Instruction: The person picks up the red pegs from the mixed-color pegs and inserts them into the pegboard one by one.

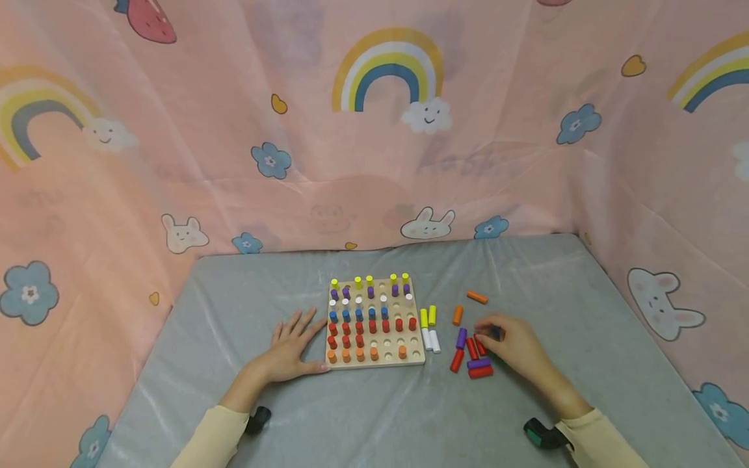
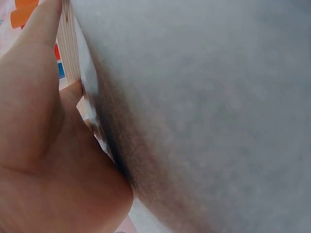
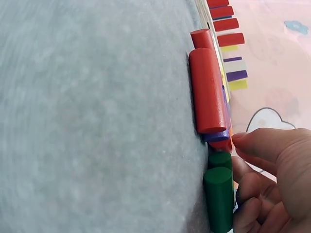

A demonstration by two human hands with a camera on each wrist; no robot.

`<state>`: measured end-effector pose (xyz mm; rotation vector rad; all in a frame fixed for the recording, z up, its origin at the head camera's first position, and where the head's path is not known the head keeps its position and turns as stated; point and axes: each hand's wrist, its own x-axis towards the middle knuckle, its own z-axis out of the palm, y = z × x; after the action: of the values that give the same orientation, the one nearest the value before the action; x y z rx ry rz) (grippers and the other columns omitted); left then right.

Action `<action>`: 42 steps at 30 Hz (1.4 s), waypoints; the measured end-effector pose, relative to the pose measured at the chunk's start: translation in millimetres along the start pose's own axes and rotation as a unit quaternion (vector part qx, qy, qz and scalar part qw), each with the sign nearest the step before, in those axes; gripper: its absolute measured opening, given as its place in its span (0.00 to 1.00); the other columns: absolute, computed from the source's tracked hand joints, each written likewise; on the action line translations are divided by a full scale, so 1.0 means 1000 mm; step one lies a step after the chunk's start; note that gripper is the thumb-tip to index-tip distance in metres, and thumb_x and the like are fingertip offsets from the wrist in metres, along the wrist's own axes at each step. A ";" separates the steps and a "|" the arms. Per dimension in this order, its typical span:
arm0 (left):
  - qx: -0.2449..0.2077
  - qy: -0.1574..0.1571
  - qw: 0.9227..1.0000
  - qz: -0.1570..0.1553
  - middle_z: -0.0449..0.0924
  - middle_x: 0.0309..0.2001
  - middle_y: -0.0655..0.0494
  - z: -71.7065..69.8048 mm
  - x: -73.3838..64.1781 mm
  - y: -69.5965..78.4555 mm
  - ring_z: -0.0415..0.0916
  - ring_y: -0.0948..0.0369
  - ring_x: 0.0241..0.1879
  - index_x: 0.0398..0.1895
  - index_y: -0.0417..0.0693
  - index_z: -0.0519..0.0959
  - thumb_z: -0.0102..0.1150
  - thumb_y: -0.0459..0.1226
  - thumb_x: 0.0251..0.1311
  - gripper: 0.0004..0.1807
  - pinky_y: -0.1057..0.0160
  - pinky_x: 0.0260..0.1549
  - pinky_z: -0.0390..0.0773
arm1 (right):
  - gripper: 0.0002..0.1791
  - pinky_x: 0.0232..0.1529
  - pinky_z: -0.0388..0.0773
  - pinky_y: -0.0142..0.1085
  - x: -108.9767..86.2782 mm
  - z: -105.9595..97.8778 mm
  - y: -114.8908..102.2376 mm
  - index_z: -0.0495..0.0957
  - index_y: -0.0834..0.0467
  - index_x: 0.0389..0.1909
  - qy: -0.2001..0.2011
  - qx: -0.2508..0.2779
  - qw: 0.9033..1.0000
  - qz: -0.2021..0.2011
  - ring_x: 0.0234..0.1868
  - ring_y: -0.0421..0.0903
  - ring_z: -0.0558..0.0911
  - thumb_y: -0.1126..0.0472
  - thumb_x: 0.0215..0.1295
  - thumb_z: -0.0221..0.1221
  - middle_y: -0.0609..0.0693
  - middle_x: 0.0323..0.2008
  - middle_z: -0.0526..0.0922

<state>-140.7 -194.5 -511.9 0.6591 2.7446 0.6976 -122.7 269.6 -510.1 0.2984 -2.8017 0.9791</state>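
Note:
A wooden peg board (image 1: pixel 374 361) stands on the table with rows of coloured pegs upright in it. My left hand (image 1: pixel 289 354) rests spread on the table, its thumb and fingertips at the board's left edge. To the right of the board my right hand (image 1: pixel 517 344) bends over loose pegs, thumb and index fingertips pinching a red peg (image 1: pixel 481 346). Two green pegs (image 3: pixel 219 199) stand out beneath that hand in the right wrist view; the hand hides them in the head view. Another red peg (image 3: pixel 208 90) lies close to the thumb.
Between board and right hand lie yellow pegs (image 1: pixel 432 315) and white pegs (image 1: pixel 435 341). Purple pegs (image 1: pixel 461 338) mix with red ones. Orange pegs (image 1: pixel 476 297) lie farther back. A grey cloth (image 1: pixel 380 422) covers the table; a pink printed curtain (image 1: pixel 497 162) hangs behind.

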 end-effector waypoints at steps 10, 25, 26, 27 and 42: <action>0.018 -0.017 1.000 -0.017 0.41 0.81 0.45 -0.004 0.001 0.003 0.34 0.38 0.79 0.78 0.56 0.55 0.64 0.65 0.53 0.53 0.28 0.70 0.34 | 0.08 0.31 0.72 0.29 0.004 0.001 -0.004 0.86 0.56 0.36 -0.022 -0.010 1.000 0.004 0.28 0.31 0.75 0.63 0.55 0.71 0.42 0.27 0.83; 0.008 -0.015 1.000 -0.020 0.41 0.81 0.46 -0.004 0.001 0.003 0.33 0.38 0.79 0.78 0.58 0.55 0.64 0.66 0.52 0.53 0.28 0.70 0.33 | 0.08 0.26 0.64 0.29 0.009 0.008 -0.017 0.86 0.55 0.37 -0.050 -0.049 0.997 0.024 0.25 0.35 0.69 0.60 0.56 0.69 0.41 0.24 0.77; 0.011 -0.020 0.999 -0.023 0.40 0.81 0.46 -0.005 0.001 0.004 0.33 0.38 0.79 0.78 0.58 0.55 0.64 0.64 0.53 0.53 0.28 0.70 0.34 | 0.08 0.26 0.64 0.29 0.009 0.008 -0.018 0.85 0.55 0.37 -0.053 -0.050 0.997 0.026 0.25 0.36 0.69 0.60 0.56 0.69 0.41 0.24 0.77; 0.014 -0.025 0.999 -0.027 0.40 0.81 0.47 -0.006 0.001 0.005 0.33 0.38 0.79 0.78 0.58 0.55 0.65 0.64 0.53 0.52 0.28 0.70 0.34 | 0.08 0.26 0.64 0.29 0.009 0.008 -0.018 0.85 0.55 0.37 -0.055 -0.049 0.997 0.026 0.25 0.36 0.69 0.60 0.56 0.69 0.42 0.24 0.77; 0.031 -0.031 0.999 -0.031 0.39 0.81 0.47 -0.005 0.002 0.006 0.33 0.39 0.80 0.79 0.58 0.55 0.65 0.63 0.55 0.52 0.28 0.70 0.35 | 0.09 0.30 0.70 0.30 0.012 0.007 -0.016 0.85 0.54 0.37 -0.033 -0.036 0.999 0.007 0.28 0.35 0.73 0.59 0.56 0.70 0.42 0.27 0.81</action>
<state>-141.8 -191.2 -505.1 0.5956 2.7264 0.5719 -131.3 251.4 -503.9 0.3074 -2.8945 0.8832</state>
